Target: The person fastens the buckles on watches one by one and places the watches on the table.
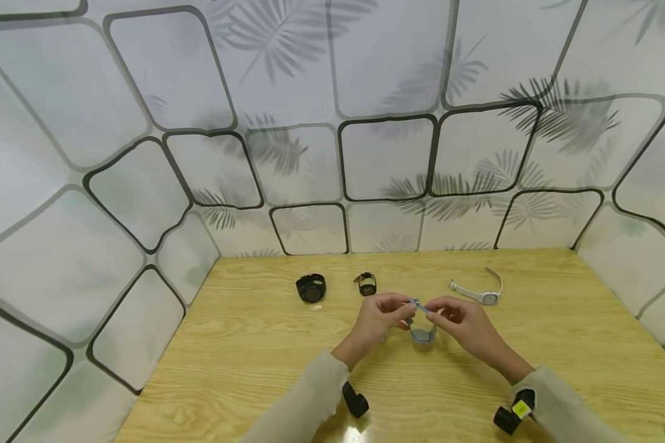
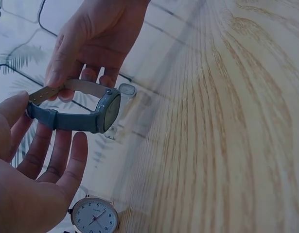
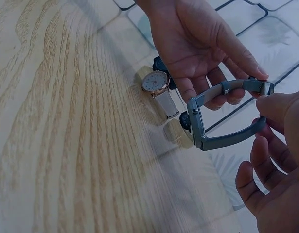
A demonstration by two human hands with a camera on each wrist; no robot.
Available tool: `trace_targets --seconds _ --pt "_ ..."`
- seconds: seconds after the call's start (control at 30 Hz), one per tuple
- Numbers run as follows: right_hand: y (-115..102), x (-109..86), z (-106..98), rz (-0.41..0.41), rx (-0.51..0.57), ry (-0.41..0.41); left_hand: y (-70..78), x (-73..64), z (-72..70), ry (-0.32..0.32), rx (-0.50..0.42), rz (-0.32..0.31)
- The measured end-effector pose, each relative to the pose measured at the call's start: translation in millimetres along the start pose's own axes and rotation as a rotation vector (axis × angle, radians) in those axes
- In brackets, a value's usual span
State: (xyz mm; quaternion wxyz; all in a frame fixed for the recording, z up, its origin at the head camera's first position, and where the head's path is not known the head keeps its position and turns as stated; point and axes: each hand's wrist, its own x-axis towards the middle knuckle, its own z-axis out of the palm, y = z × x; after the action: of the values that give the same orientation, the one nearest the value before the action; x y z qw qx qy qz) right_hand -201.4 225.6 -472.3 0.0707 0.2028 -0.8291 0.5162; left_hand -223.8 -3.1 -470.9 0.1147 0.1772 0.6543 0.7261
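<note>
Both hands hold a watch with a blue-grey strap (image 1: 423,336) over the table, its strap bent into a loop. My left hand (image 1: 379,320) pinches the strap's buckle end between thumb and fingers. The strap end with the holes is pinched by my right hand (image 1: 468,323), and the two ends meet between the fingertips. In the left wrist view the watch's dial (image 2: 112,112) faces away from the palms. A white-faced watch with a rose-gold case (image 3: 155,81) lies on the table near my left hand; in the head view that hand mostly hides it.
Farther back on the wooden table (image 1: 244,344) lie a chunky black watch (image 1: 311,290), a small dark square watch (image 1: 367,287) and a white-strapped watch (image 1: 489,298). A patterned cloth wall (image 1: 388,160) encloses the back and sides.
</note>
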Motion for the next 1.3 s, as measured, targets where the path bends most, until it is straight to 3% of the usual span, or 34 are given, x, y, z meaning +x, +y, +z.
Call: trace_targets --seconds 0.23,0.7,1.13,1.3 --pt "0.2 -0.3 3.0 0.007 -0.009 0.016 0.9 -0.6 0.0 -0.006 0.062 0.017" --pt "-4.1 -2.4 7.2 -0.009 0.009 0.056 5.5 -2.0 2.9 0.024 0.101 0.068" --pt "-3.6 -4.5 10.9 0.035 -0.010 0.086 6.2 -0.2 0.2 -0.010 0.134 0.053" --pt "-20.0 -5.5 11.7 0.040 0.001 0.093 5.4 0.3 0.5 -0.018 0.137 0.039"
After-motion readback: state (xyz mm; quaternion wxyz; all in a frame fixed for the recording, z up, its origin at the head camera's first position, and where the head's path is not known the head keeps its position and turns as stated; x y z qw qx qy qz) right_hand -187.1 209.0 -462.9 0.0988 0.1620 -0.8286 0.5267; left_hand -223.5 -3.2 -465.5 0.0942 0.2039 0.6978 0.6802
